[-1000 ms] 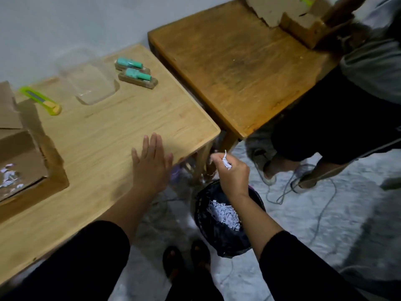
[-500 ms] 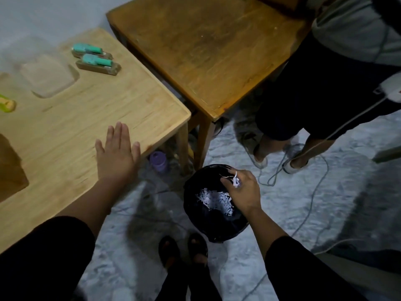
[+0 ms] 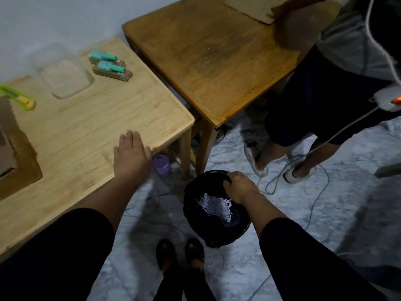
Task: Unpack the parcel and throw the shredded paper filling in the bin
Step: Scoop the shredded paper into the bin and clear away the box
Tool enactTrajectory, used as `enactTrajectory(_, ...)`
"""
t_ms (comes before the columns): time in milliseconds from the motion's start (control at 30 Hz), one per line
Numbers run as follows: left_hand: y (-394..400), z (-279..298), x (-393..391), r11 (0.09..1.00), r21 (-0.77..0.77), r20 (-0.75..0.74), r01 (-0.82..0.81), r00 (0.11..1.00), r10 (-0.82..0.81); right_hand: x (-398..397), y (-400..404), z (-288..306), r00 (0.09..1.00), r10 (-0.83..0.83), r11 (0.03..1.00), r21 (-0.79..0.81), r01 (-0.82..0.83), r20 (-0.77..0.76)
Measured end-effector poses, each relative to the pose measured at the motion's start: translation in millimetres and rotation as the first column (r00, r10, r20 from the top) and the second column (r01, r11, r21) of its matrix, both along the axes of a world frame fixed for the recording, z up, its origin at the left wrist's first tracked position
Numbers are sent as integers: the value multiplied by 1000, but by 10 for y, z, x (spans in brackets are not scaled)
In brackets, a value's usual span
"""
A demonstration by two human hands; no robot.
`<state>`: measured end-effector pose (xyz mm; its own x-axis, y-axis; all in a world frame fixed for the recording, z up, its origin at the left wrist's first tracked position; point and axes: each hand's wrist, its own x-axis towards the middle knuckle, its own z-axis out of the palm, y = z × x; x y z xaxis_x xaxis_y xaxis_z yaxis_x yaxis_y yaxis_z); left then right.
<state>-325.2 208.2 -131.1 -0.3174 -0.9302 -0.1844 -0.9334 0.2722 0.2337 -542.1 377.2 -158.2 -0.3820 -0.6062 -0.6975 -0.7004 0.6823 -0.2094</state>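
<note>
Your right hand [image 3: 239, 187] is inside the round black-lined bin [image 3: 195, 222] above white shredded paper [image 3: 214, 206], fingers curled, grip unreadable. Your left hand [image 3: 131, 155] lies flat, fingers spread, on the light wooden table [image 3: 86, 131].

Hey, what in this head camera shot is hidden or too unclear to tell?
- Right hand: fingertips curl into the bin; whether they hold shredded paper is hidden.
- Cardboard box: cut off by the left edge, its inside unseen.
- Bin's depth: black liner too dark.
- Second person: cut off by the top and right edges.
</note>
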Motion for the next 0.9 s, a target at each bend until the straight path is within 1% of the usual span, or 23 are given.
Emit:
enactTrajectory(67,3,120,2,998,31,42,46,998,-47,16,-159,206,997,81,995,63,-81,5)
enactTrajectory(100,8,194,3,997,44,62,69,995,-72,29,-250,324,992,124,990,67,-123,-2)
enactTrajectory(233,3,526,45,992,72,84,102,991,-108,126,-643,914,974,208,978,-18,-210,-85)
enactTrajectory(267,-10,626,63,993,74,83,87,992,-93,159,-742,1071,964,241,969,-32,-246,-115)
enactTrajectory(367,-98,1022,128,997,71,75,-43,996,38,272,-1038,1524,933,315,937,-97,-334,-171)
enactTrajectory(467,-215,1423,329,995,10,83,-96,992,95,472,-1289,1930,920,334,905,-202,-374,-207)
enactTrajectory(600,-337,1811,810,980,-73,27,-186,982,188,876,-1585,2335,878,397,831,-301,-468,-268)
enactTrajectory(767,-337,2094,1519,939,-131,15,-319,946,324,1547,-1887,2596,802,480,699,-397,-595,-356)
enactTrajectory(900,-345,2147,2146,906,-158,22,-393,916,401,2126,-2095,2626,736,559,610,-411,-677,-382)
